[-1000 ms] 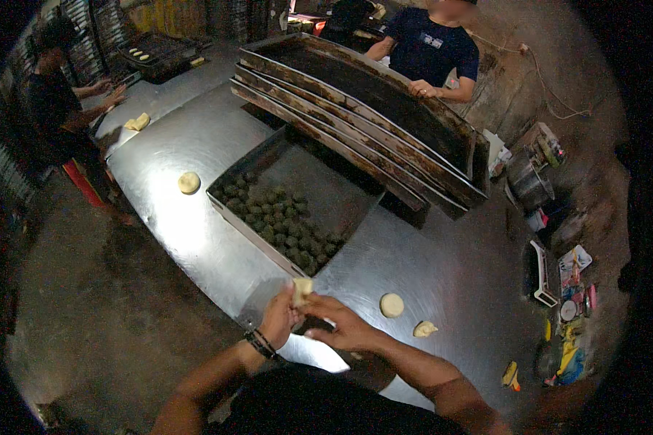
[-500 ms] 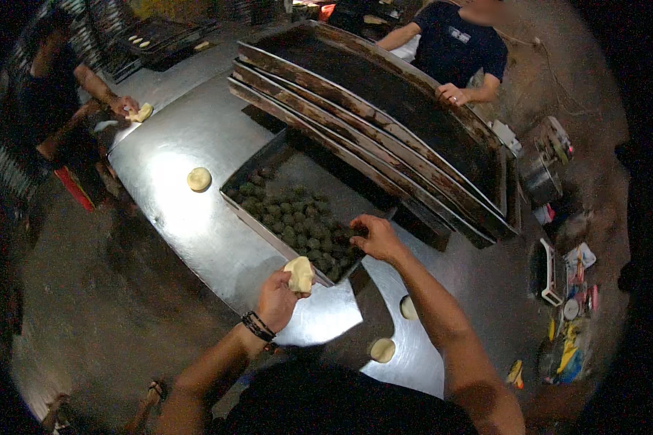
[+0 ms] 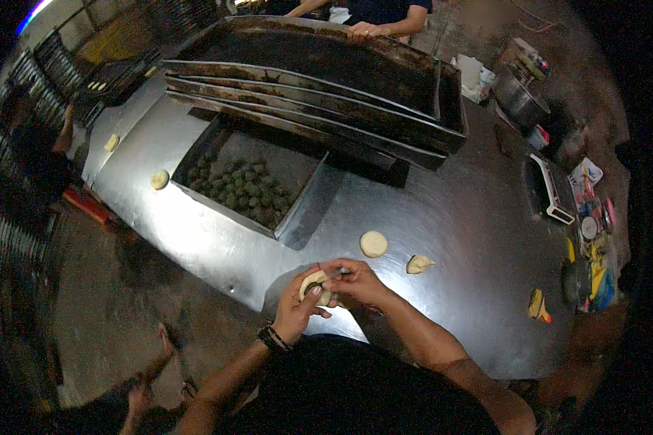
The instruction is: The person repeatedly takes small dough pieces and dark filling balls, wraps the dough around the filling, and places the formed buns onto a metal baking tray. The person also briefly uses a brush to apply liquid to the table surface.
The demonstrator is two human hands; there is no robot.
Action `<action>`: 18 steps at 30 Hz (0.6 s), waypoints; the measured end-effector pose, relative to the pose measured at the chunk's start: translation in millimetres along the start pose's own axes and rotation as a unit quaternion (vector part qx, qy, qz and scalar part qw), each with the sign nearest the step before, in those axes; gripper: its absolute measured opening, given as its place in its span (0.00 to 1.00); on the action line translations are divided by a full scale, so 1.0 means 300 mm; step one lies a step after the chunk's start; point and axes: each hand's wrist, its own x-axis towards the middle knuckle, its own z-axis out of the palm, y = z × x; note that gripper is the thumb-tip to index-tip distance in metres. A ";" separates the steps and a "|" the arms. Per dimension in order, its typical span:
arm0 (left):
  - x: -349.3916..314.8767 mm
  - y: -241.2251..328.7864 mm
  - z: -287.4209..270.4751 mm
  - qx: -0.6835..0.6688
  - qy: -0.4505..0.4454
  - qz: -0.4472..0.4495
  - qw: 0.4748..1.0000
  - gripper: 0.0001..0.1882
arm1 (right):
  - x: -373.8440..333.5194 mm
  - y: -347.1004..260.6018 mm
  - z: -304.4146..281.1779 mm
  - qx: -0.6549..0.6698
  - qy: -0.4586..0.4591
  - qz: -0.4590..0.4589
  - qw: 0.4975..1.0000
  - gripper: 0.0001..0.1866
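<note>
In front of my body, my left hand [image 3: 293, 306] cups a flattened piece of pale dough [image 3: 313, 277], its thumb pressing inward. A dark lump, like a filling ball, shows partly in the middle of the dough. The fingers of my right hand [image 3: 360, 284] are curled onto the dough's right edge, gripping it. Beyond my hands, a metal tray [image 3: 225, 212] holds many dark greenish filling balls [image 3: 250, 187]. On the steel table lie a round dough disc [image 3: 374, 244] and an uneven dough lump [image 3: 419, 264], both just past my right hand.
Large blackened baking trays [image 3: 305, 87] are stacked beyond the filling tray, with a person's hand [image 3: 364, 30] on the far rim. Another dough disc [image 3: 159, 179] lies left. A white-framed device [image 3: 551, 188] and a metal pot [image 3: 521, 98] stand right. Another person stands at far left.
My right hand has left the filling tray and come to the dough in my left hand, where a dark lump now shows. My view has shifted to the right.
</note>
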 end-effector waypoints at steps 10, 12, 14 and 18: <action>0.036 -0.155 0.086 -0.021 0.291 0.080 0.953 0.32 | -0.031 -0.086 0.144 -0.361 0.027 -0.342 0.867 0.20; -0.008 -0.095 0.064 0.002 0.239 0.054 0.969 0.33 | -0.011 -0.133 0.106 -0.395 -0.035 -0.349 0.849 0.16; -0.027 -0.031 0.032 -0.125 0.135 0.011 0.983 0.33 | 0.009 -0.151 0.071 -0.411 -0.146 -0.384 0.814 0.14; -0.058 -0.014 -0.036 -0.242 0.046 -0.102 0.964 0.28 | 0.050 -0.080 0.051 -0.420 -0.188 -0.292 0.838 0.10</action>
